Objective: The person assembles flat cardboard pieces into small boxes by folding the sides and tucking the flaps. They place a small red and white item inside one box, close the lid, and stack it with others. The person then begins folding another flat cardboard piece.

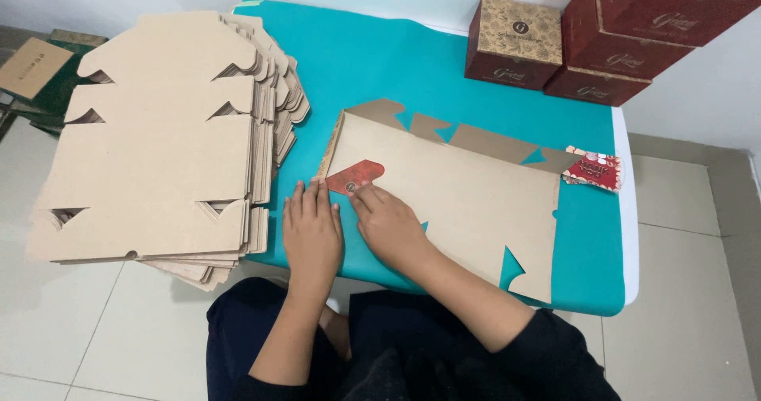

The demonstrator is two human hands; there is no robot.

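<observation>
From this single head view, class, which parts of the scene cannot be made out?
- Cardboard blank: the patch under the left hand and right hand is covered.
- Red boxes: cut off by the top edge.
- Stack of blanks: lower sheets hidden by the top ones.
- Red tab: its print is too small.

Tall stack of flat die-cut cardboard blanks (pixel 158 139) overhangs the teal table's (pixel 372 60) left edge. Three dark red gift boxes (pixel 610 40), one with a gold patterned lid (pixel 519 24), at far right corner. Red printed packet (pixel 594 169) at right edge. More flat cartons (pixel 36 72) on tiled floor (pixel 690 290).
</observation>
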